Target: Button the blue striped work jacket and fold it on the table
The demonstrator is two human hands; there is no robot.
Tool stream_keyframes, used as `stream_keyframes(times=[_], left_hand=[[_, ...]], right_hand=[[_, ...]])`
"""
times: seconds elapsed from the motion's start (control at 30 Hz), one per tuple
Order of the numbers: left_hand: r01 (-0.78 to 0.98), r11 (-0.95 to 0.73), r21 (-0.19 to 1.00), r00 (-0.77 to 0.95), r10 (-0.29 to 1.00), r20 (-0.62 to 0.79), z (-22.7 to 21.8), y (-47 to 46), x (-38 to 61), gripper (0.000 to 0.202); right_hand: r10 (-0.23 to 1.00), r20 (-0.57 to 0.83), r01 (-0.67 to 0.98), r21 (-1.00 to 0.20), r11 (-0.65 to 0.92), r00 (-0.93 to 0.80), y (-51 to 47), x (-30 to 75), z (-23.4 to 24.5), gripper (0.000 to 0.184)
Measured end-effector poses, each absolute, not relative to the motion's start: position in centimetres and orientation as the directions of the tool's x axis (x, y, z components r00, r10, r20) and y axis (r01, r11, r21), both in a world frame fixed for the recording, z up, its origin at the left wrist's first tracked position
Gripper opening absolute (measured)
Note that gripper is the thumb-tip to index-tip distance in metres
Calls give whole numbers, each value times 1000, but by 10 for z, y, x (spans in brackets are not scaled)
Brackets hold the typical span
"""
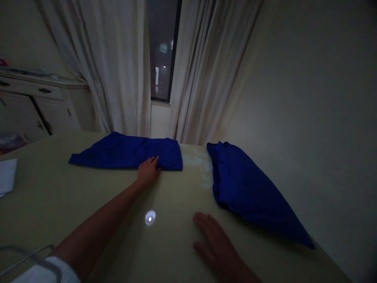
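My left hand [148, 171] reaches across the table and lies on the near edge of a folded blue cloth [126, 151], toward its right end. Its fingers are stretched out over the fabric. The cloth is spread flat along the far side of the table and narrows to a point at its left. Nearer to me, my right hand [216, 247] is open over the table surface, thumb apart from the fingers, holding nothing. To the right of it, a second folded blue cloth [250, 188] lies in a thicker heap against the wall, tapering toward the lower right.
The pale table [165, 251] has a glossy top with a bright light reflection. White paper [7, 175] lies at its left edge. Behind stand long curtains [118, 70] and a dark window [161, 51]. A white cabinet [38, 106] is at the left, a bare wall [318, 98] at the right.
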State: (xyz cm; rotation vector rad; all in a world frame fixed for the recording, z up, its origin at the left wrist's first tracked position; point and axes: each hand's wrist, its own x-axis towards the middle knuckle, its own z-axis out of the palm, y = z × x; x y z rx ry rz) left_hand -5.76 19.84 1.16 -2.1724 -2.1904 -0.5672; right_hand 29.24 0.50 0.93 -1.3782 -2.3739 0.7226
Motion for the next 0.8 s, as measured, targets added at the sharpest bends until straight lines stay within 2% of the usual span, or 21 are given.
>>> stream_keyframes(times=[0.07, 0.17, 0.27, 0.33, 0.37, 0.43, 0.47, 0.5, 0.53, 0.57, 0.6, 0.67, 0.73, 0.8], left_hand=[[984, -36, 174, 5, 985, 174, 16, 211, -67, 42], [992, -36, 117, 23, 993, 115, 32, 214, -67, 40], [988, -58, 140, 39, 990, 135, 57, 183, -43, 38], [945, -211, 250, 187, 976, 116, 75, 141, -19, 33], [877, -314, 363, 305, 949, 83, 83, 119, -9, 31], [628, -458, 629, 597, 802, -12, 93, 78, 0, 28], [542, -439, 717, 658, 752, -38, 94, 63, -4, 37], [526, -408, 746, 655, 754, -50, 92, 55, -14, 47], [579, -373, 725, 587, 808, -54, 87, 51, -28, 56], [689, -323, 649, 454, 890, -38, 78, 53, -45, 62], [814, -244, 528, 282, 959, 9, 68, 58, -64, 65], [957, -31, 290, 2, 995, 98, 46, 72, -100, 73], [981, 26, 194, -46, 994, 94, 31, 81, -122, 69], [974, -36, 225, 15, 995, 96, 31, 81, -130, 56]], right_hand=[[874, 6, 709, -583, 397, -485, -13, 287, 6, 64], [926, 48, 647, -702, 298, -374, -9, 285, 0, 60], [984, 63, 398, -909, 124, -164, 13, 288, -6, 70], [1000, 21, 178, -984, 23, -15, 27, 291, -8, 85], [998, -6, 108, -994, -12, 62, 31, 292, -8, 90], [980, -32, 80, -996, -49, 198, 33, 296, -5, 94], [969, -16, 114, -992, -45, 245, 30, 300, -2, 93], [962, 19, 166, -986, -27, 271, 26, 304, 1, 91], [959, 66, 222, -975, 3, 277, 21, 309, 4, 90], [957, 114, 276, -960, 37, 266, 16, 314, 9, 90], [957, 152, 329, -942, 64, 248, 13, 320, 13, 88], [959, 176, 434, -899, 63, 225, 11, 330, 23, 85], [969, 153, 546, -838, 25, 191, 19, 336, 34, 84], [984, 151, 627, -777, 58, 95, 28, 340, 44, 76]])
